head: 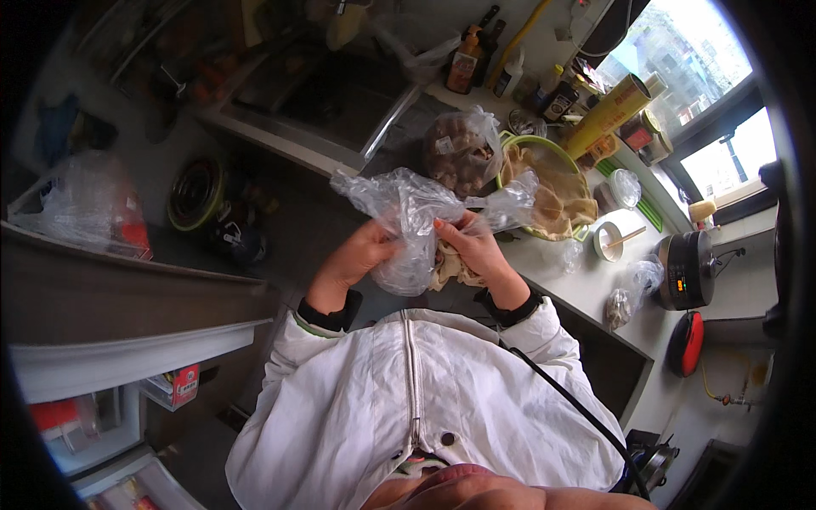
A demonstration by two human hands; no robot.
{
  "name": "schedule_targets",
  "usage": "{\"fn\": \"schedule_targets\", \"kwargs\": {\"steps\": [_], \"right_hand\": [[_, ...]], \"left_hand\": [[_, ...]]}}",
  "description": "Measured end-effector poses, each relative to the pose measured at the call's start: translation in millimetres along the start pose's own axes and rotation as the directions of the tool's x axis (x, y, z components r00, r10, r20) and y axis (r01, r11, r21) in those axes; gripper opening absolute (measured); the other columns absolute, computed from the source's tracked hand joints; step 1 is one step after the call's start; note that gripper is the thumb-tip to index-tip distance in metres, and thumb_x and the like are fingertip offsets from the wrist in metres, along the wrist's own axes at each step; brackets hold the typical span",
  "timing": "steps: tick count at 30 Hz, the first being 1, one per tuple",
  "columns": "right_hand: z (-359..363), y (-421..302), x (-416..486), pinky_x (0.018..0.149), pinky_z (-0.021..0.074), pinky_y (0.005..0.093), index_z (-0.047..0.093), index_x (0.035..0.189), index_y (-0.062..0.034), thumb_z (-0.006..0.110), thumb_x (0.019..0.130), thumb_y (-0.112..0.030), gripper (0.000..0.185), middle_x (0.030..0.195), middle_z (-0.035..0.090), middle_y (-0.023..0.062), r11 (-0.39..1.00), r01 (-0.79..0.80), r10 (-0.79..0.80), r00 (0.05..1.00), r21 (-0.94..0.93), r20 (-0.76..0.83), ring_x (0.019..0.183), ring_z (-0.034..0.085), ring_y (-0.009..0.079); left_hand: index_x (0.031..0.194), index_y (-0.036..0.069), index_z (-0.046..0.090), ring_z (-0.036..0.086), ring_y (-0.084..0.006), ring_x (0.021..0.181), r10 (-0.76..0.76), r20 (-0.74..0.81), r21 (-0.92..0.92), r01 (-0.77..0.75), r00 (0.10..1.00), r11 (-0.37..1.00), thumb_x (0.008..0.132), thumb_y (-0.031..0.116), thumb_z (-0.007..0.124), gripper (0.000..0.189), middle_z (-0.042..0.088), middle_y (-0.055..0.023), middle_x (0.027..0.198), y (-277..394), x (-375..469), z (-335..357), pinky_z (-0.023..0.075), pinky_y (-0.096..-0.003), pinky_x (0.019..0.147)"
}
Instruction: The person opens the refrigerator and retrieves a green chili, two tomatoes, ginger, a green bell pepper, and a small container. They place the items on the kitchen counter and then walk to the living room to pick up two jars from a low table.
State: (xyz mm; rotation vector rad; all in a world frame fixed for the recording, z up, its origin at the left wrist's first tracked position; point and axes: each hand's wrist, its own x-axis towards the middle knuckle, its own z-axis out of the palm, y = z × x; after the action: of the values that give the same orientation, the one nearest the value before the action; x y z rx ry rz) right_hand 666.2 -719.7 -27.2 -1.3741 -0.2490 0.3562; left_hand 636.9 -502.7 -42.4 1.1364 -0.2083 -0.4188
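A clear plastic bag [411, 210] hangs crumpled between my two hands in front of my chest. My left hand [360, 252] pinches its side. My right hand [472, 248] grips the bag's other side, together with a cream-coloured cloth [446, 271] that hangs below the fingers. A second clear bag part [513, 201] sticks out to the right of that hand; whether it belongs to the same bag I cannot tell. Just beyond my hands, a plastic bag of brown knobbly food [462, 150] rests beside a green-rimmed basket [537, 138] with a tan cloth [542, 191] in it.
A sink [319, 95] lies ahead. On the right counter are a white bowl with a stick [609, 242], a small plastic bag [621, 306], a black electric cooker [685, 271] and several bottles and jars. Left stand a plastic-covered item [95, 204] and open refrigerator drawers [137, 484].
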Motion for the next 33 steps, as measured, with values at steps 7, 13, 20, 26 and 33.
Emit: {"fn": "schedule_targets", "kwargs": {"steps": [7,13,20,26,33], "right_hand": [[-23.8,-17.3,31.1,0.058,0.0501,0.0416,0.056,0.108,-0.0116,0.061,0.075,-0.006,0.034,0.076,0.059,0.0089,0.210,0.193,-0.407,0.908,-0.958,0.094,0.071,0.064,0.0303],[-52.6,-39.6,59.1,0.056,0.0504,0.0414,0.055,0.096,-0.0114,0.065,0.073,-0.009,0.025,0.082,0.059,0.0085,0.063,0.107,-0.398,0.914,-0.992,0.073,0.070,0.064,0.0304],[-63.6,-74.3,99.7,0.060,0.0488,0.0448,0.059,0.112,-0.0058,0.061,0.084,-0.012,0.028,0.098,0.060,0.0163,0.315,0.102,-0.417,0.908,-0.944,-0.042,0.070,0.062,0.0344],[-76.4,-80.9,92.7,0.065,0.0523,0.0326,0.054,0.129,-0.0077,0.065,0.085,-0.009,0.045,0.106,0.064,0.0146,0.653,-0.123,-0.228,0.909,-0.747,-0.349,0.070,0.066,0.0249],[-60.6,-51.0,90.4,0.061,0.0505,0.0289,0.059,0.123,-0.0066,0.066,0.086,-0.010,0.038,0.097,0.067,0.0119,0.702,-0.433,0.011,0.801,-0.566,-0.598,0.062,0.064,0.0196]], "left_hand": [[0.111,-0.001,0.060,0.058,-0.0410,0.103,0.402,-0.057,0.804,-0.197,0.914,0.561,0.076,0.013,0.066,0.038,0.062,-0.0248,0.108,1.2,85.2,27.9,0.0480,-0.0424,0.084],[0.139,0.003,0.040,0.051,-0.0192,0.116,0.203,0.068,0.302,-0.214,0.977,0.929,0.084,0.011,0.063,0.060,0.054,-0.0095,0.126,31.8,128.9,48.3,0.0420,-0.0316,0.097],[0.119,0.004,0.061,0.062,-0.0127,0.096,0.186,0.033,0.036,-0.187,0.982,0.982,0.084,0.009,0.069,0.035,0.066,-0.0034,0.108,68.6,202.3,-4.1,0.0509,-0.0302,0.086],[0.123,0.001,0.058,0.060,-0.0165,0.103,0.407,-0.275,0.138,-0.383,0.871,0.914,0.089,0.018,0.065,0.038,0.062,-0.0068,0.116,138.7,361.9,-156.6,0.0494,-0.0329,0.090],[0.133,0.002,0.051,0.057,-0.0266,0.105,0.229,-0.337,0.779,0.135,0.913,0.612,0.087,0.017,0.053,0.047,0.058,-0.0140,0.125,96.7,513.5,-253.8,0.0459,-0.0391,0.087]]}}
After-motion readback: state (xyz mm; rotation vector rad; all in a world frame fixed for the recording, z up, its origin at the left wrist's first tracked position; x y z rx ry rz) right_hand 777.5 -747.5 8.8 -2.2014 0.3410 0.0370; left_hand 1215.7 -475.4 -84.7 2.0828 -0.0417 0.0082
